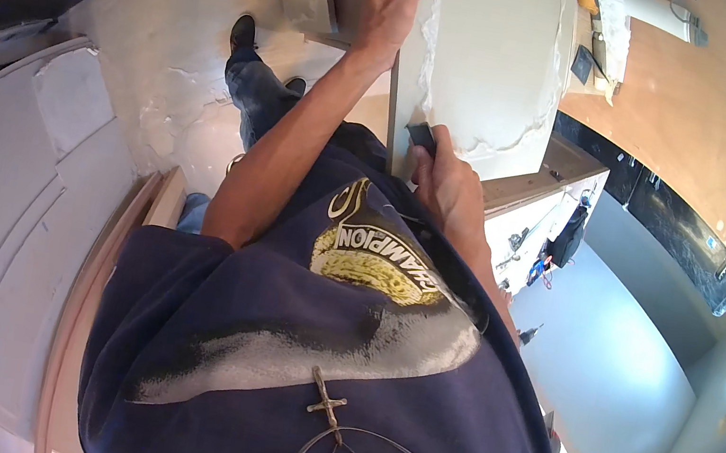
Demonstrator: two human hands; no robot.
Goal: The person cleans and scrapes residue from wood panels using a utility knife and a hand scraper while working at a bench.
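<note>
A pale grey-green panel (481, 64) with rough white filler along its edges stands in front of me at the top. My left hand (388, 20) grips its left edge near the top, thumb over the face and a ring on one finger. At the panel's lower left corner, my right hand (452, 184) is closed on a small dark flat block (422, 138). That block touches the panel beside the strip of filler. Whether it is a scraper or a sanding block I cannot tell.
Below the panel lies a brown wooden surface (529, 182). Tools, one a black pouch-like item (567, 237), hang on a white side at right. A smeared white piece (613, 38) lies on the tan top at upper right. Pale boards (50, 203) stand at left.
</note>
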